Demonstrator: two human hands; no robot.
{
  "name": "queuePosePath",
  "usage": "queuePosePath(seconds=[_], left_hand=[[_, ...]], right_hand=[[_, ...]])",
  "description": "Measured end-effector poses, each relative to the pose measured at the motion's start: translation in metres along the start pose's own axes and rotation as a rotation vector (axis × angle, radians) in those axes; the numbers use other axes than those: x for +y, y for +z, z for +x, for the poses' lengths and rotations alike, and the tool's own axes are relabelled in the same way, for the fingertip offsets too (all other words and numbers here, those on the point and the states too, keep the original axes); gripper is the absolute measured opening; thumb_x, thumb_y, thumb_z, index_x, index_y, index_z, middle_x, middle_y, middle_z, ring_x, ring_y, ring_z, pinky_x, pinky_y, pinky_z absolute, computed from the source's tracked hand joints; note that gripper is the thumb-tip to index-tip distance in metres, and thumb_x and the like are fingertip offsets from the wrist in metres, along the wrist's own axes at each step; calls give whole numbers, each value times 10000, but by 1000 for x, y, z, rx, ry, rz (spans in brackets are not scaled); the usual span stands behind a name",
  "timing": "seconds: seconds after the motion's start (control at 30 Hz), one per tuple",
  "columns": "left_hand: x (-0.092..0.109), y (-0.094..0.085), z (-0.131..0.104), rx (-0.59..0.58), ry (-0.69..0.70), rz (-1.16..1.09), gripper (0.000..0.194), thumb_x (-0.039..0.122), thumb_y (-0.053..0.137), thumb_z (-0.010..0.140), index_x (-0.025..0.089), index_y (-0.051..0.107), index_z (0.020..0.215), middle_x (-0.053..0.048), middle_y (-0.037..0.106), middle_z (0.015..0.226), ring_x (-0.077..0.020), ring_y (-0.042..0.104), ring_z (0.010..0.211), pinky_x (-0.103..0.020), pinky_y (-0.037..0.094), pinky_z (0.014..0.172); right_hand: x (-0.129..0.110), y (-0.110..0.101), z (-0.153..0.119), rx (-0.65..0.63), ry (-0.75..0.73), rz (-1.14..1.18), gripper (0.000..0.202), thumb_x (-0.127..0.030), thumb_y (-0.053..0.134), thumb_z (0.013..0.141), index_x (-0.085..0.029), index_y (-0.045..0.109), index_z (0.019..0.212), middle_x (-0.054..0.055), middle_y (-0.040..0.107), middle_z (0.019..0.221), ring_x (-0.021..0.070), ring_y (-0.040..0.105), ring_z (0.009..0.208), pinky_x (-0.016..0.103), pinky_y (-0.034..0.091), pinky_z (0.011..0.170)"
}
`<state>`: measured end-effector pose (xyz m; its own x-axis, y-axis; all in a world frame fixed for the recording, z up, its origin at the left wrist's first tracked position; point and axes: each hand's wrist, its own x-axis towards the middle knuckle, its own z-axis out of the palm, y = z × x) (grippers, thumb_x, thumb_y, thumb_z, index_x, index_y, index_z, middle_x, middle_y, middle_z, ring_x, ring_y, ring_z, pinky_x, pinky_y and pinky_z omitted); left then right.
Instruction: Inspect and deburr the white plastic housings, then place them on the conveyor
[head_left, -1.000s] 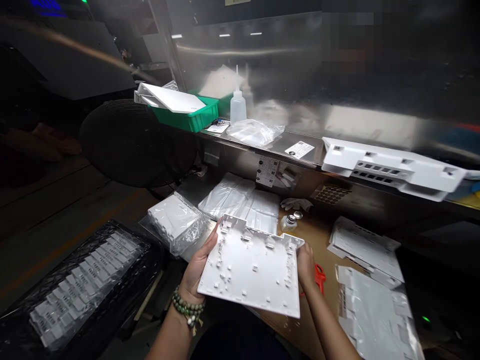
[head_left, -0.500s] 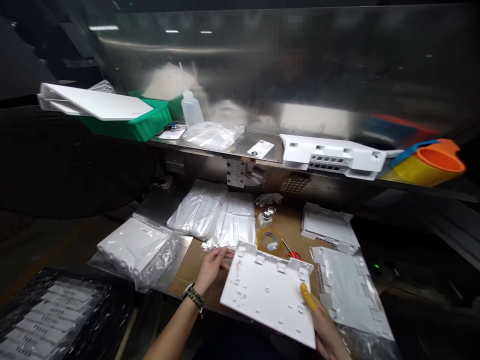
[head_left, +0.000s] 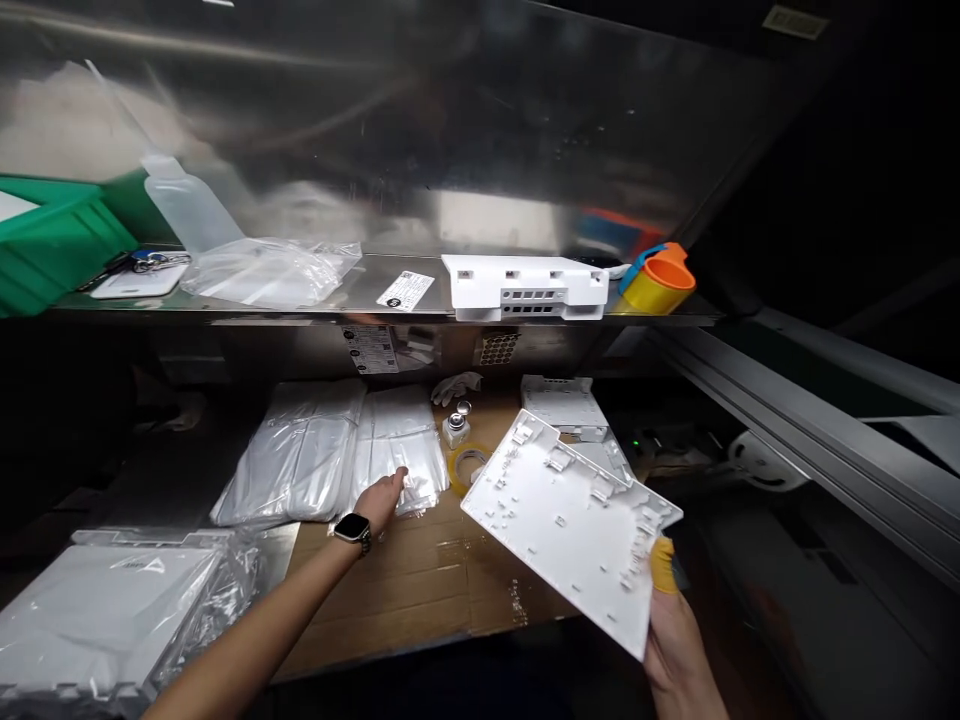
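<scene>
My right hand (head_left: 675, 620), with a yellow cover on its thumb, grips a white plastic housing panel (head_left: 562, 540) by its right edge. The panel is tilted, its inner side with clips and small posts facing me. My left hand (head_left: 381, 500), wearing a watch, reaches forward with fingers stretched onto the nearer part of a stack of clear plastic bags (head_left: 394, 430). Whether it has hold of a bag cannot be made out. Beside that stack lies a second, larger pile of clear bags (head_left: 300, 460).
Near the bags are a roll of yellow tape (head_left: 456, 470), a small glass bottle (head_left: 455, 430) and a glove (head_left: 456, 388). A bagged white panel (head_left: 97, 610) lies at left. Above, the metal shelf (head_left: 405, 318) holds a white housing (head_left: 525, 285), squeeze bottle (head_left: 187, 205) and green bin (head_left: 60, 245).
My view has swung right. My left hand has moved away from the panel onto the bag stack. The panel, in my right hand, has turned and shifted right over the table's right side.
</scene>
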<state>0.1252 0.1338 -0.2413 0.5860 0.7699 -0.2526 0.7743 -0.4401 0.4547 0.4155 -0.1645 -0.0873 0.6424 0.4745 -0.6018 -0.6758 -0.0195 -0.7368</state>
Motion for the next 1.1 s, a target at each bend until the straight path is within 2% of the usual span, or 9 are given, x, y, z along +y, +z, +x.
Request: queuePosePath(seconds=[0.17,0.3,0.53,0.7,0.8,0.9,1.0,1.1], left_hand=[[-7,4,-11,-16,57,49,394,347,659,960,184,601,1313,-106,650,1295,-276,648,1151,-520,555,970],[-12,6,-17,-24,20,-13,372,368,634,976,186,610,1300,-103,661,1272,-261,663,1112,-505,566,949],[-27,-9,13,-51,-120,-254,353,361,653,964,175,617,1261,-88,684,1201,-229,690,1002,-458,588,886],[-44,-15,33,-177,-205,-427,326,369,661,961,167,640,1216,-82,689,1167,-212,692,956,-417,607,820],[-48,-13,34,-221,-188,-520,314,358,661,962,166,641,1210,-80,689,1161,-207,692,946,-405,611,804],[-48,-9,32,-191,-143,-587,334,363,660,962,171,633,1233,-87,678,1198,-219,687,983,-424,606,831],[-49,-13,35,-151,-95,-628,352,372,663,959,174,627,1248,-91,673,1215,-225,686,998,-434,604,844],[-51,-23,38,-125,-41,-634,344,372,662,960,171,630,1238,-88,680,1197,-222,689,990,-429,606,838]], right_hand=[[7,-2,-6,32,-4,0,765,-702,663,851,-217,591,1438,115,736,1302,341,674,1244,476,601,998],[18,-2,-5,36,-24,-3,764,-648,708,848,-219,563,1462,98,756,1266,325,705,1193,443,611,986],[46,9,-6,42,-43,-56,878,-616,811,767,-165,535,1468,105,797,1146,311,756,1070,397,632,918],[84,29,-4,-24,-123,-132,967,-665,857,660,-159,559,1429,82,804,1117,302,742,1082,357,627,880],[105,47,-4,-65,-158,-194,924,-681,821,694,-162,573,1418,69,809,1081,297,739,1069,348,622,862],[120,61,-4,-101,-205,-216,853,-693,778,738,-162,607,1383,77,793,1136,294,720,1106,346,604,894],[126,65,-4,-64,-229,-212,854,-728,747,744,-160,619,1369,82,776,1174,293,688,1168,338,585,925],[127,62,-4,8,-197,-198,914,-762,724,734,-157,589,1405,86,780,1134,293,700,1120,339,593,871]])
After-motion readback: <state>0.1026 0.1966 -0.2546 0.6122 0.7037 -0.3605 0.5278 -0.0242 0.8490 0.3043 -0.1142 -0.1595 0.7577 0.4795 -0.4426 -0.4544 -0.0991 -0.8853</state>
